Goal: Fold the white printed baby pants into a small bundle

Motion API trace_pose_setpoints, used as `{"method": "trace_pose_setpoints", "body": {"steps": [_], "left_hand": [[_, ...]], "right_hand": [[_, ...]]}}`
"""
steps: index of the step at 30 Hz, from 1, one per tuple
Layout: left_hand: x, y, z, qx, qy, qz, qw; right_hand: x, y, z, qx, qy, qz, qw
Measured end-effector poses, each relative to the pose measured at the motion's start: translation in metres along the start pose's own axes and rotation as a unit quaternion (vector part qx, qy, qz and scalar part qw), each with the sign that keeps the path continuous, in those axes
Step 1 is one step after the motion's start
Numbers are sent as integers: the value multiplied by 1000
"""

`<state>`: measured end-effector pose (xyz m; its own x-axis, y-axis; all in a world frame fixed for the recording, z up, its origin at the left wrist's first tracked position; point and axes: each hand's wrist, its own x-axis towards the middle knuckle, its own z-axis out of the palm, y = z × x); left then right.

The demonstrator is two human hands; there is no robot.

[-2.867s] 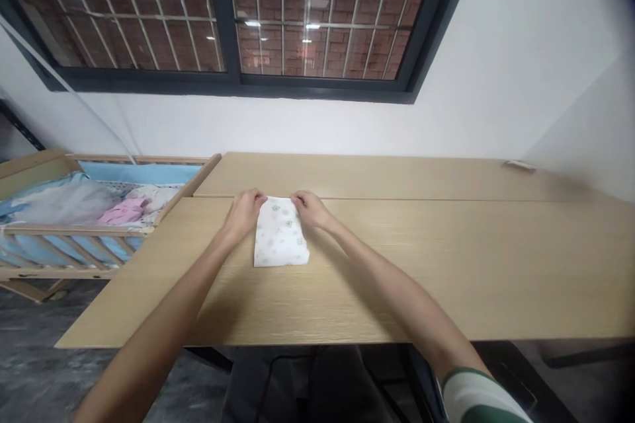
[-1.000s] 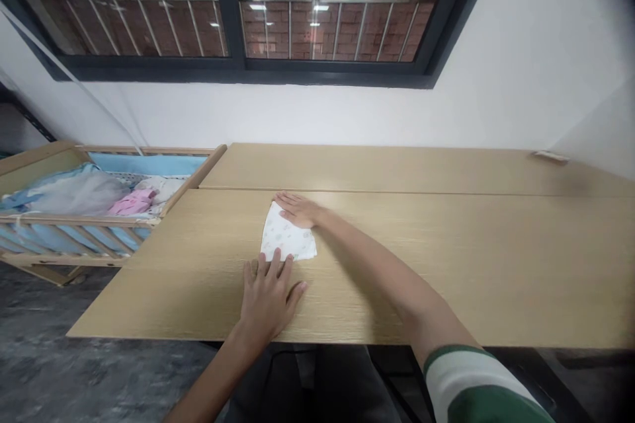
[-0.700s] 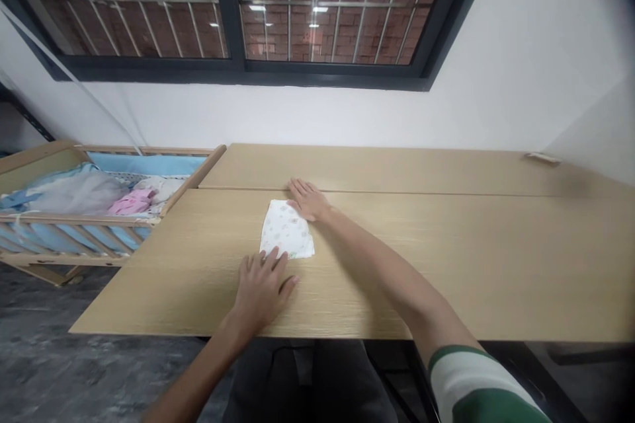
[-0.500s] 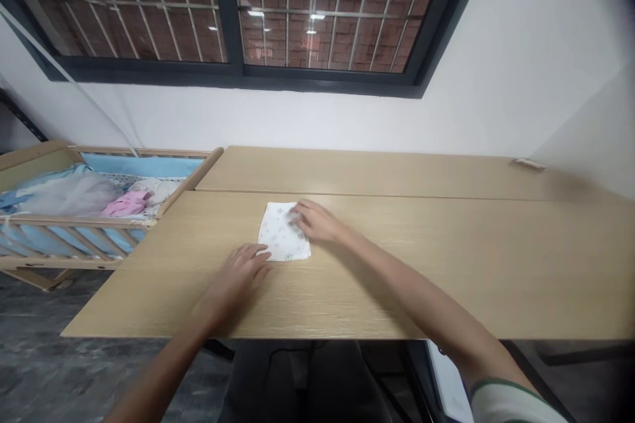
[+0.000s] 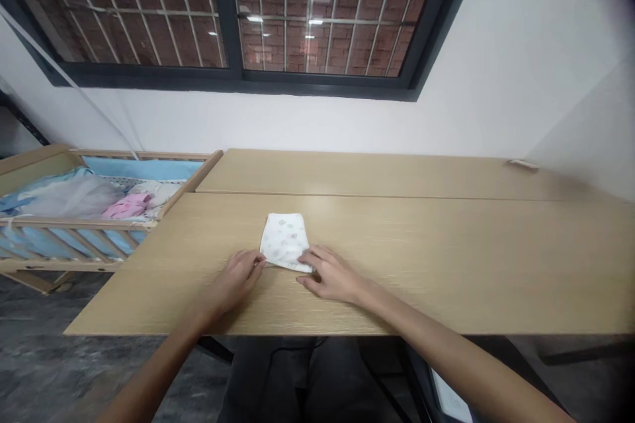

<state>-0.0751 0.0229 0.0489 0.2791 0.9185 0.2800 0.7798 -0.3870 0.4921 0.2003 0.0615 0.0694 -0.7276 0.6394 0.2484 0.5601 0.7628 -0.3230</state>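
Note:
A small white cloth (image 5: 285, 241) with a faint green print lies folded on the wooden table (image 5: 446, 264), near the middle of its front board. My left hand (image 5: 233, 281) is at the cloth's near left corner, fingertips against its edge. My right hand (image 5: 330, 281) rests on the tabletop at the near right corner, fingers reaching the edge of the cloth. I cannot tell whether either hand pinches the fabric.
A wooden crib (image 5: 79, 225) with blue padding and pink and grey bedding stands beyond the table's left end. A seam joins the two table boards. A small wooden strip (image 5: 522, 164) lies at the far right corner.
My right hand has moved from the top of the cloth down to its near right corner. My left hand has moved in to the near left corner. The cloth sits slightly nearer me.

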Motion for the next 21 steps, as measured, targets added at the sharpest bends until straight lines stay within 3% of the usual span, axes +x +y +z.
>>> {"method": "trace_pose_setpoints", "body": {"steps": [4, 10, 14, 18, 21], "left_hand": [[0, 7, -9, -85, -7, -42, 996], [26, -7, -21, -149, 10, -58, 987], [60, -16, -12, -196, 53, -88, 975], [94, -23, 0, -128, 86, -165, 974], [108, -28, 10, -95, 99, -189, 972]], "right_hand": [[-2, -8, -2, 5, 22, 15, 1000], [26, 6, -21, 177, 63, 112, 976], [55, 33, -18, 233, 115, 154, 953], [81, 62, -1, 259, 155, 217, 928], [90, 77, 12, 273, 175, 265, 908]]}}
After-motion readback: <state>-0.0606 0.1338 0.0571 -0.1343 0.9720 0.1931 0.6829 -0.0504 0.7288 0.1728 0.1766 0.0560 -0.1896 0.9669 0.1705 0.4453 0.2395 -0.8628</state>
